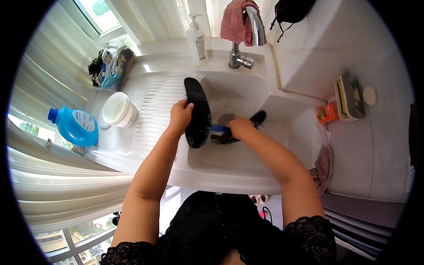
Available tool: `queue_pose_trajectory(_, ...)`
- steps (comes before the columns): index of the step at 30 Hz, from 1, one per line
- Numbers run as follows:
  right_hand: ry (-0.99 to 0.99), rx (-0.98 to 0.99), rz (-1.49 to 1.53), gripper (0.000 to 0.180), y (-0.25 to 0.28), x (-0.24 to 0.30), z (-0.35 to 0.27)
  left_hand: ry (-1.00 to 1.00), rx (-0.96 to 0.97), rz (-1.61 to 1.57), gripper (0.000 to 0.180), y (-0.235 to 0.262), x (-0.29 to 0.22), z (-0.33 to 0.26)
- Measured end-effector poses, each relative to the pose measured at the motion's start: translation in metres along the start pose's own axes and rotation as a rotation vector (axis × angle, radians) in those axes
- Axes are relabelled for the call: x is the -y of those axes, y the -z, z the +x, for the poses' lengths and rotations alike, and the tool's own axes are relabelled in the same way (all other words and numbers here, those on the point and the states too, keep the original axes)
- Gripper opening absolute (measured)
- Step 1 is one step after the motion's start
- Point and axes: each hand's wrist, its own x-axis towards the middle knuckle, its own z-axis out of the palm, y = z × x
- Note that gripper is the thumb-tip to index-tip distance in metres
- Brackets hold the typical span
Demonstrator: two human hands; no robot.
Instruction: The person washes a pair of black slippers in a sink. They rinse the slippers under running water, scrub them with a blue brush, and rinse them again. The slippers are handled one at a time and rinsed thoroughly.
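My left hand [180,115] grips a long black sole-shaped piece of footwear [197,115] by its left edge, over the boundary between the ribbed washboard and the basin. White suds dot its lower part. Inside the white sink [247,163], my right hand [242,128] is closed around a brush with a blue handle [218,128]; its bristles are hard to make out. Beneath and beyond that hand lies a second black piece of footwear [258,118], partly hidden by the hand. The drain fitting [226,119] shows just behind the brush.
A chrome faucet [238,59] draped with a pink cloth [236,22] rises behind the basin, near a white pump bottle [196,42]. Left stand a white tub [119,110], a blue detergent jug [77,127] and a clear bin [110,66]. A wall holder [348,98] is at right.
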Motion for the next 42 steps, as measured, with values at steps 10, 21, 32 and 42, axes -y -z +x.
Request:
queue_pose_trajectory(10,-0.020,-0.263,0.085,0.023,-0.042,-0.038,0.009,-0.661,-0.728,0.778,0.023,0.016,-0.065,-0.017)
queue_pose_trajectory(21,-0.227,-0.154,0.400,0.045,-0.078,-0.101,-0.086,-0.429,0.667,1.196,0.053,-0.133,0.050,-0.068)
queue_pose_trajectory(32,-0.161,-0.153,0.359,0.044,-0.083,-0.080,-0.107,-0.177,0.692,1.050,0.052,-0.133,0.024,-0.056)
queue_pose_trajectory(42,-0.236,-0.044,0.383,0.051,-0.101,-0.108,-0.136,-0.153,1.089,1.266,0.041,-0.173,0.020,-0.080)
